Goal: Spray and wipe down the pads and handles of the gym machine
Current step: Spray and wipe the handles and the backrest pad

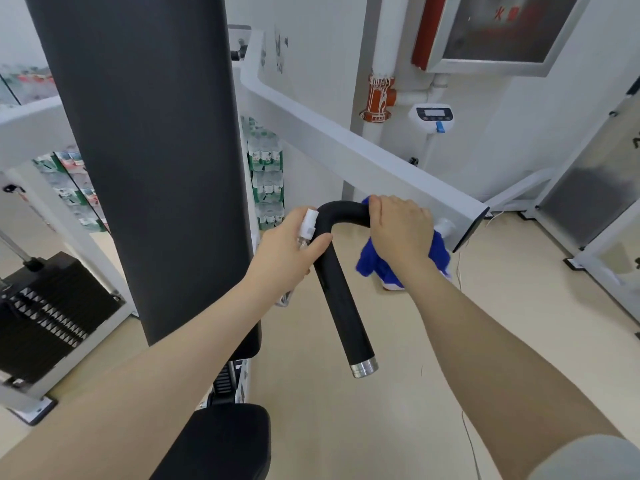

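A black curved handle point(341, 292) with a silver end cap juts from the machine's white arm point(349, 143). My left hand point(289, 242) grips a small clear spray bottle point(307, 226) with a white nozzle, right beside the handle's bend. My right hand point(398, 230) holds a blue cloth point(372, 261) wrapped over the handle's upper part near the arm. The tall black back pad point(149, 161) stands at left, and the black seat pad point(221, 441) lies at the bottom.
The black weight stack point(45, 320) sits at far left. Packs of water bottles point(266, 174) are stacked behind the pad. A white pipe point(381, 46) and a red-edged cabinet point(498, 32) are on the far wall. Another white frame point(595, 209) stands at right on the beige floor.
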Motion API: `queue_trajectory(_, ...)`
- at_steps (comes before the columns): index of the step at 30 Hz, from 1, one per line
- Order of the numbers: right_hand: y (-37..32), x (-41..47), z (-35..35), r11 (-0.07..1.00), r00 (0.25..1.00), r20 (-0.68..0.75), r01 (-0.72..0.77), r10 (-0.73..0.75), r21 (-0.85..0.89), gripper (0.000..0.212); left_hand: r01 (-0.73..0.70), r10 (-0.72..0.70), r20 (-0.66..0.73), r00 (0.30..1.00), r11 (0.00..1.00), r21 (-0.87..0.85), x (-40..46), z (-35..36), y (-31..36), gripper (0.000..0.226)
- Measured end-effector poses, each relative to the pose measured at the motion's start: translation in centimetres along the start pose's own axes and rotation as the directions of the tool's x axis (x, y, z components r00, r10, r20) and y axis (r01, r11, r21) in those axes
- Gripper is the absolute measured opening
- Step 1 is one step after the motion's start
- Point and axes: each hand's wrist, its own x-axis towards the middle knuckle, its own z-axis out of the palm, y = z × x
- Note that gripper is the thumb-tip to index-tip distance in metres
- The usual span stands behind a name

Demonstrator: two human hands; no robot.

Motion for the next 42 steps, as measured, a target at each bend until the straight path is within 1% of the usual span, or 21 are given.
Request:
queue_trajectory(2,-1.3,0.4,-0.4,0.999,0.999,0.014,0.029,-0.029,0.036,0.011,0.004,-0.004,0.011,1.0,0.999,-0.034,0.0,-0.1,-0.1,0.033)
queue_trajectory(5,-4.0,1.8,-1.5,0.97,0.969,0.069,0.233,-0.238,0.074,0.017,-0.024,0.026,0.01,1.0,0.995,-0.094,-0.1,0.0,-0.3,0.022)
queue_trajectory(7,-3.9,2.5,-1.8,0.952,0.943,0.134,0.301,-0.305,0.055,0.016,-0.036,0.036,0.001,0.999,0.993,-0.112,-0.1,0.1,-0.4,0.019)
queue_trajectory(8,-2.8,2.5,-1.7,0.962,0.946,0.176,0.273,-0.272,0.014,0.013,-0.033,0.033,0.0,0.999,0.994,-0.104,-0.1,0.2,-0.4,0.02)
queue_trajectory(9,-1.2,2.3,-1.4,0.979,0.961,0.203,0.201,-0.189,-0.04,0.01,-0.03,0.03,-0.005,1.0,0.996,-0.09,-0.1,0.2,-0.5,0.021)
queue_trajectory(11,2.2,0.9,-0.7,0.995,0.981,0.194,0.002,0.018,-0.103,0.012,-0.025,0.024,-0.006,1.0,0.997,-0.068,0.0,0.3,-0.6,0.021)
queue_trajectory(13,3.6,0.1,0.1,0.99,0.971,0.204,-0.109,0.126,-0.091,0.015,-0.026,0.026,-0.003,1.0,0.997,-0.079,0.0,0.3,-0.7,0.02)
queue_trajectory(15,2.4,0.8,0.0,0.986,0.961,0.219,-0.165,0.168,-0.031,0.013,-0.035,0.035,0.001,0.999,0.995,-0.089,0.0,0.3,-0.6,0.019)
queue_trajectory(17,0.2,1.7,-0.3,0.988,0.977,0.189,-0.123,0.103,0.097,0.019,-0.046,0.046,-0.005,0.999,0.996,-0.079,0.0,0.3,-0.7,0.02)
queue_trajectory(19,-2.7,1.8,-1.0,0.975,0.991,0.136,-0.015,-0.016,0.223,0.025,-0.059,0.059,-0.009,0.998,0.994,-0.087,-0.2,0.3,-0.7,0.024)
queue_trajectory(21,-5.1,1.7,-1.5,0.948,0.977,0.059,0.185,-0.206,0.258,0.025,-0.084,0.083,-0.01,0.996,0.992,-0.092,-0.2,0.3,-0.7,0.027)
queue_trajectory(23,-5.2,1.8,-1.5,0.922,0.94,0.068,0.311,-0.334,0.231,0.027,-0.102,0.103,0.001,0.995,0.992,-0.079,0.0,0.3,-1.0,0.029)
queue_trajectory(25,-2.5,1.6,-0.9,0.947,0.961,0.116,0.219,-0.251,0.236,0.029,-0.148,0.148,-0.006,0.989,0.989,-0.005,-0.1,0.2,-1.3,0.031)
queue_trajectory(27,0.9,0.4,0.2,0.986,0.997,0.063,0.031,-0.041,0.162,0.03,-0.205,0.21,-0.042,0.977,0.973,0.109,-0.8,0.0,-2.1,0.036)
queue_trajectory(29,1.7,-0.1,0.8,0.99,0.996,0.053,-0.082,0.077,0.116,0.027,-0.268,0.278,-0.036,0.96,0.948,0.174,-2.2,-0.3,-2.6,0.041)
queue_trajectory(31,0.2,0.6,0.5,0.964,0.986,0.097,-0.153,0.134,0.218,0.03,-0.384,0.391,0.015,0.92,0.894,0.233,-3.7,-0.2,-2.8,0.044)
queue_trajectory(32,-0.5,1.0,0.1,0.928,0.98,0.131,-0.187,0.152,0.322,0.033,-0.468,0.476,0.047,0.878,0.834,0.293,-4.1,0.0,-3.0,0.043)
queue_trajectory(35,-0.4,0.9,-1.4,0.786,0.977,0.181,-0.202,0.117,0.584,0.036,-0.669,0.692,0.137,0.709,0.598,0.442,-4.6,1.0,-3.9,0.032)
queue_trajectory(37,1.1,0.0,-2.6,0.7,0.981,0.111,-0.193,0.161,0.688,0.037,-0.728,0.74,0.191,0.645,0.52,0.447,-5.4,1.7,-4.4,0.029)
queue_trajectory(39,2.2,-1.4,-3.5,0.75,0.976,0.04,-0.192,0.215,0.633,0.038,-0.743,0.739,0.219,0.637,0.514,0.428,-6.5,2.4,-4.6,0.026)
queue_trajectory(42,2.0,-2.9,-3.9,0.779,0.969,0.054,-0.228,0.243,0.584,0.034,-0.727,0.714,0.229,0.662,0.536,0.43,-7.3,2.8,-4.9,0.029)
